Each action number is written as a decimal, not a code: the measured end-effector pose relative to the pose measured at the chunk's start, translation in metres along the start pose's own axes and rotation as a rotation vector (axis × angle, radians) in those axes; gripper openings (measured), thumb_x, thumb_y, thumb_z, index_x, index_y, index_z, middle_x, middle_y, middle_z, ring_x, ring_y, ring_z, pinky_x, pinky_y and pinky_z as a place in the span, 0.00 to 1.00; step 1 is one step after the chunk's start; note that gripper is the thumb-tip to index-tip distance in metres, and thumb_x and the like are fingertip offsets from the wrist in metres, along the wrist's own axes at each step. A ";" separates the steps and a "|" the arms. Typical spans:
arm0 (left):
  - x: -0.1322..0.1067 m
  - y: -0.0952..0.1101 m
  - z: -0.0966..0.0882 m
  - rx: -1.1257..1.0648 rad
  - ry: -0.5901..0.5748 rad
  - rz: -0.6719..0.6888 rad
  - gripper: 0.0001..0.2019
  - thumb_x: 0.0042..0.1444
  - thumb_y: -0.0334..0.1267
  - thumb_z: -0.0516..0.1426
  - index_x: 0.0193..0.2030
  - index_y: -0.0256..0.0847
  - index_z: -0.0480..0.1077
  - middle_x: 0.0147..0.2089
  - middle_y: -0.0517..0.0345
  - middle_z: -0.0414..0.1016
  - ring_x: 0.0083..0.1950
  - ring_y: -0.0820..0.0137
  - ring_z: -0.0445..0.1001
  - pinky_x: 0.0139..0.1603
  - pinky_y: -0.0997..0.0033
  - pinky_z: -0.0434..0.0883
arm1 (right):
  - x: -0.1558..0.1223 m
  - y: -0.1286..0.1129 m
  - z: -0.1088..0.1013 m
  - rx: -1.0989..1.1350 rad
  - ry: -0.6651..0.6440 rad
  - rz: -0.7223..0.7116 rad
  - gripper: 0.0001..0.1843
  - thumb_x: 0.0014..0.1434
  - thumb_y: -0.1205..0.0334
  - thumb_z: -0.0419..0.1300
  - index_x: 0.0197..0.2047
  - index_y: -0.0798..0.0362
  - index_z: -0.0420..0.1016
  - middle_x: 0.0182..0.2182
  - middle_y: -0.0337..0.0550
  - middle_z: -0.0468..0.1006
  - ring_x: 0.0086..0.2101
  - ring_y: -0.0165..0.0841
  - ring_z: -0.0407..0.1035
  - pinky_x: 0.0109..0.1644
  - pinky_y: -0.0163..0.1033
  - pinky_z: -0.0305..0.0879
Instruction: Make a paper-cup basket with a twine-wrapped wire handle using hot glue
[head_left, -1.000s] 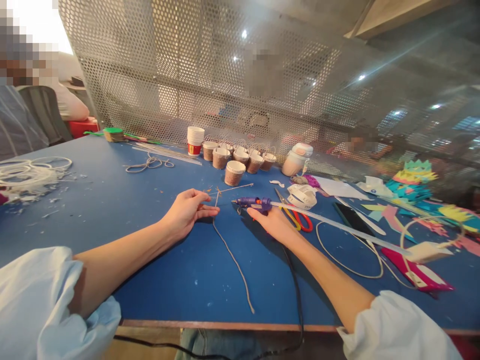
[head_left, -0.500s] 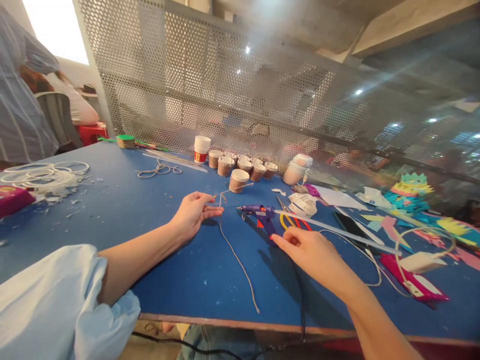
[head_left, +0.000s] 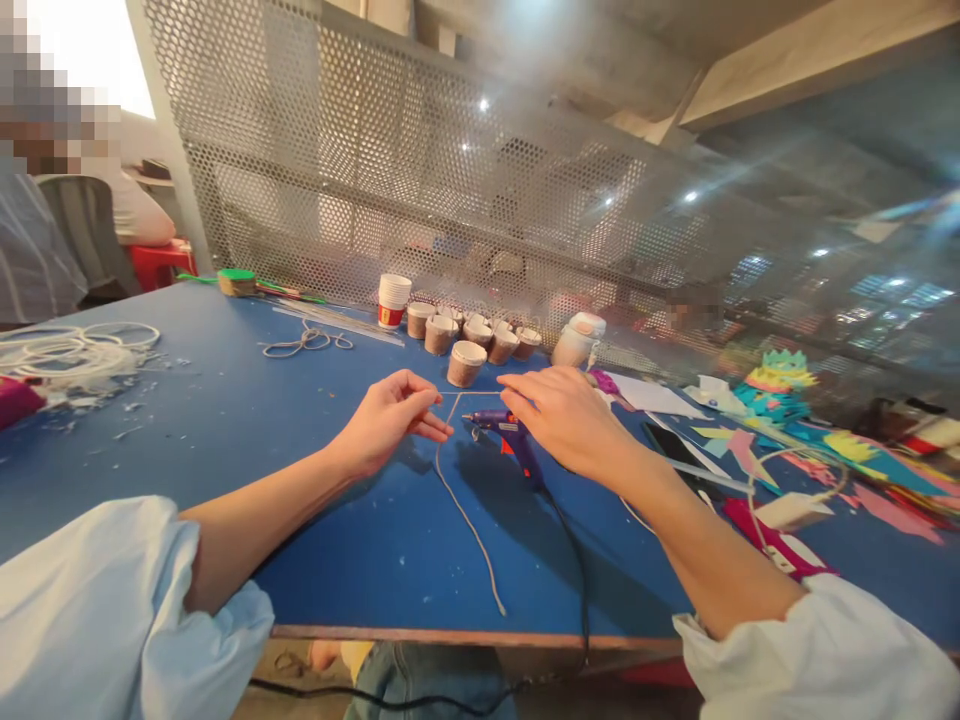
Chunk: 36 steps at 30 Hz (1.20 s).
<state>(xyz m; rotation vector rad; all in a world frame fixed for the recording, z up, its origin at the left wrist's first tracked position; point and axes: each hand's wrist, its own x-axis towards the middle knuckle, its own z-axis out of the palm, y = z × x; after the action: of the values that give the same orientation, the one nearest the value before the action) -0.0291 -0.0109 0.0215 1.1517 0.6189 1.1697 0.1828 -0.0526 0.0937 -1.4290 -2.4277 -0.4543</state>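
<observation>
My left hand (head_left: 386, 420) rests on the blue table (head_left: 225, 420), thumb and fingers pinched on the upper end of a pale twine (head_left: 465, 515). The twine trails toward the table's near edge. A thin stick (head_left: 469, 392) runs rightward from that pinch. My right hand (head_left: 562, 415) hovers palm down over the purple glue gun (head_left: 504, 428), and its fingertips close on the stick's right end. The glue gun lies on the table between both hands, its black cord (head_left: 581, 570) dropping over the front edge.
Several brown paper cups (head_left: 466, 362) and a stack of white cups (head_left: 393, 300) stand behind my hands. A white jar (head_left: 574, 342), a dark phone (head_left: 671, 445), paper cut-outs (head_left: 780, 385) and a pink packet (head_left: 780, 545) lie right. White rings (head_left: 67, 345) lie left. A seated person (head_left: 45, 240) is far left.
My right hand let go of the glue gun, drew back, then moved forward over it to the stick's end. My left hand kept its pinch on the twine.
</observation>
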 end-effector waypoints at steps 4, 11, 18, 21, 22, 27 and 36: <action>-0.001 -0.002 -0.001 0.012 -0.052 0.027 0.09 0.52 0.36 0.61 0.32 0.36 0.64 0.27 0.59 0.73 0.28 0.65 0.80 0.30 0.67 0.78 | -0.003 0.000 -0.006 0.257 -0.132 0.152 0.20 0.67 0.54 0.46 0.37 0.50 0.78 0.30 0.40 0.79 0.31 0.34 0.70 0.36 0.38 0.59; -0.002 0.000 0.000 -0.026 -0.061 -0.015 0.10 0.50 0.35 0.62 0.31 0.36 0.64 0.26 0.59 0.73 0.26 0.65 0.79 0.29 0.67 0.78 | -0.005 -0.010 -0.006 0.441 -0.179 0.296 0.16 0.62 0.55 0.51 0.32 0.52 0.76 0.28 0.38 0.77 0.27 0.31 0.67 0.30 0.35 0.58; -0.003 0.001 0.003 -0.044 -0.035 -0.065 0.11 0.49 0.34 0.64 0.29 0.36 0.63 0.24 0.61 0.72 0.25 0.67 0.79 0.27 0.71 0.76 | -0.007 -0.014 -0.001 0.534 -0.067 0.309 0.10 0.58 0.58 0.55 0.30 0.52 0.74 0.31 0.40 0.79 0.31 0.32 0.70 0.37 0.37 0.64; -0.002 0.002 0.004 -0.039 -0.025 -0.078 0.11 0.50 0.33 0.63 0.29 0.35 0.63 0.25 0.61 0.72 0.25 0.68 0.79 0.27 0.71 0.76 | -0.007 -0.012 0.003 0.559 -0.059 0.318 0.09 0.58 0.57 0.55 0.31 0.52 0.74 0.30 0.40 0.78 0.31 0.32 0.70 0.37 0.37 0.64; -0.002 0.002 0.004 -0.035 -0.020 -0.079 0.10 0.50 0.32 0.63 0.29 0.35 0.63 0.25 0.61 0.72 0.25 0.68 0.79 0.26 0.71 0.76 | -0.008 -0.012 0.003 0.556 -0.067 0.322 0.10 0.58 0.57 0.55 0.32 0.52 0.74 0.30 0.40 0.78 0.31 0.32 0.70 0.36 0.37 0.64; -0.002 0.002 0.004 -0.015 -0.025 -0.088 0.10 0.50 0.32 0.62 0.29 0.35 0.64 0.24 0.61 0.72 0.24 0.68 0.78 0.26 0.72 0.75 | -0.008 -0.012 0.002 0.430 -0.110 0.251 0.15 0.63 0.59 0.50 0.33 0.52 0.75 0.33 0.42 0.77 0.34 0.33 0.69 0.38 0.37 0.61; 0.000 -0.004 0.002 0.010 -0.030 -0.136 0.09 0.50 0.31 0.63 0.28 0.35 0.65 0.26 0.59 0.72 0.24 0.70 0.78 0.26 0.73 0.75 | -0.008 -0.010 0.002 0.219 -0.032 0.103 0.09 0.62 0.65 0.54 0.31 0.52 0.73 0.31 0.41 0.76 0.34 0.34 0.68 0.40 0.39 0.58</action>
<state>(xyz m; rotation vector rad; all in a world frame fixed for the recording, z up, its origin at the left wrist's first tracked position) -0.0258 -0.0118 0.0184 1.1165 0.6704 1.0330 0.1773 -0.0628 0.0876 -1.4658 -2.3309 -0.1385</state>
